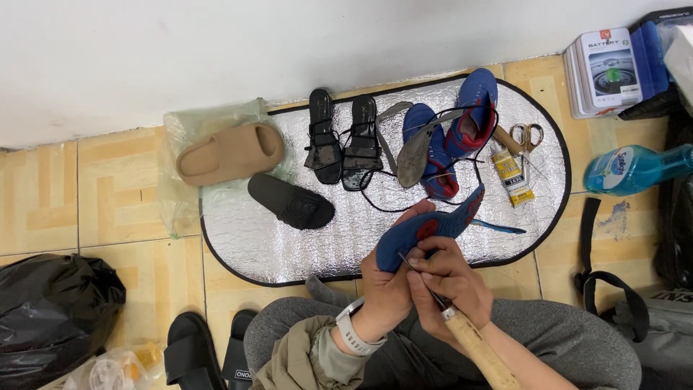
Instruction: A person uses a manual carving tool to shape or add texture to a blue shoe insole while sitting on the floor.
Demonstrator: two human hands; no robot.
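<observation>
Stitching or piercing work under way on a blue shoe sole with a red patch and curved foam-like edge [432,226], held up over the near edge of the silver quilted foil mat with black trim [253,245], just above the lap in grey trousers. Left hand [386,289], a pale grey watch on its wrist, closed round the heel end of the sole from beneath. Right hand [451,285] wrapped tight on a wooden-handled awl with a thin metal shaft [462,332], tip pressed against the sole's near rim. Judged a mid-step: point set, not yet driven through; next move likely calling for a firm, straight push with the sole braced hard, fingers kept off the exit side. Along the mat's far edge, a pair of black strappy sandals [341,141], then blue fabric sports shoes with black laces and a grey insole [451,130]. Toward the far right corner, brass-handled scissors [527,136] and a yellow glue tube [512,177]. At the left edge, a tan moulded slide [231,153] half on clear plastic, a matte black rubber slipper [291,202] just beside. Beige patterned floor tiles [108,202] all round.
</observation>
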